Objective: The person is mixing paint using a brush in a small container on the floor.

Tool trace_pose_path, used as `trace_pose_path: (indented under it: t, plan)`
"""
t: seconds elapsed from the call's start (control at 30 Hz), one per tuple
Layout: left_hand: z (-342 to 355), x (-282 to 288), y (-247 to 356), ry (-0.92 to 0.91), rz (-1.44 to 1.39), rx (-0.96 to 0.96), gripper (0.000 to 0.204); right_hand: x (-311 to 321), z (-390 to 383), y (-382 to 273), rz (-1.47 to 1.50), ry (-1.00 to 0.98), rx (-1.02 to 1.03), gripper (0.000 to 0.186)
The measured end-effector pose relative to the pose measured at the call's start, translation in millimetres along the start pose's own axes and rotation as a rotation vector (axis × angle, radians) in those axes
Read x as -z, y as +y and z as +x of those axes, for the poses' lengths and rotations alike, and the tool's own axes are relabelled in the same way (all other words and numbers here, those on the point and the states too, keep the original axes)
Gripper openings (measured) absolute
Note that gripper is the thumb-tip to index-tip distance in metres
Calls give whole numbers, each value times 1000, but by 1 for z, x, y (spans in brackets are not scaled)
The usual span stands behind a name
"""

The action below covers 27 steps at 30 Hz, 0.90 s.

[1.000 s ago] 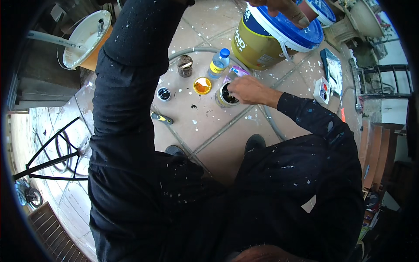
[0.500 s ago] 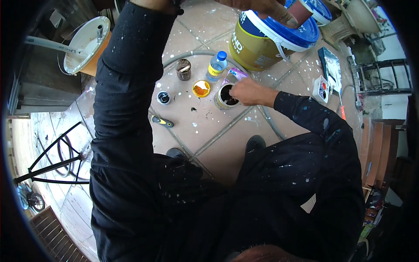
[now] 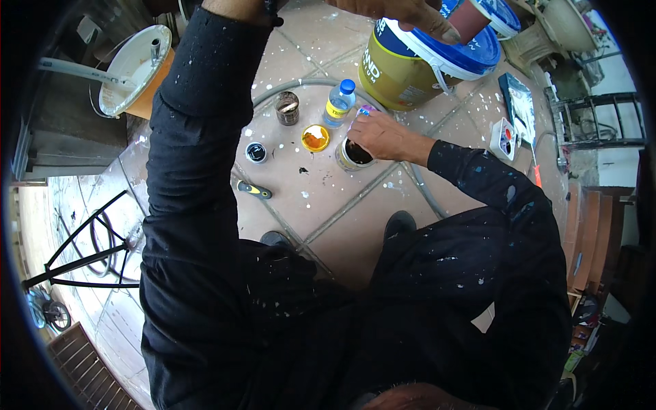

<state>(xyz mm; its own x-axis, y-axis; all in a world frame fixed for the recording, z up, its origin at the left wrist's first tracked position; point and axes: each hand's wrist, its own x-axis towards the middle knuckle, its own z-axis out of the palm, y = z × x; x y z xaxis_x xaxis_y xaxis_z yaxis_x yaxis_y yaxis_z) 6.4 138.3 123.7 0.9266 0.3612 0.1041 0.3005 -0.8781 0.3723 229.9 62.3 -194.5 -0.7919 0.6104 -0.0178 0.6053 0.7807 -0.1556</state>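
Note:
My right hand (image 3: 385, 137) is closed over the mouth of a round paint can (image 3: 354, 160) with dark contents, its fingers pinched; whatever they hold is hidden. Behind it a bit of purple packaging (image 3: 367, 108) shows. Beside the can are a yellow-rimmed dish or lid (image 3: 316, 139) with orange liquid, a blue-capped clear bottle (image 3: 339, 106), a brown-stained jar (image 3: 288, 109) and a small pot (image 3: 256, 152) of dark paint. My left hand (image 3: 410, 15) is raised at the top edge, partly cut off, its thumb by a reddish-brown cylinder (image 3: 470, 22). Whether it grips anything is unclear.
A large gold-green bucket (image 3: 400, 72) with a blue lid stands beyond the can. A yellow-and-black handle (image 3: 256, 190) lies nearer my feet. A grey hose (image 3: 427, 195) curves around the pots. Another bucket (image 3: 147, 89) is at far left; a paint tray (image 3: 517, 109) lies right.
My right hand has shifted slightly left and up over the can, covering more of the purple packaging. My left hand has barely moved.

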Motion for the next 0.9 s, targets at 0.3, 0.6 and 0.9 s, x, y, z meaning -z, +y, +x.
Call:
trace_pose_path:
  t: [0.3, 0.6, 0.9]
  plan:
    - [14, -66, 1, -168, 33, 131, 47, 3, 7, 1, 51, -351, -157, 13]
    - [4, -237, -37, -624, -21, 93, 49, -12, -11, 14, 113, 25, -129, 15]
    - [-49, -346, -59, -943, 28, 119, 54, 1, -6, -3, 112, -99, -181, 19]
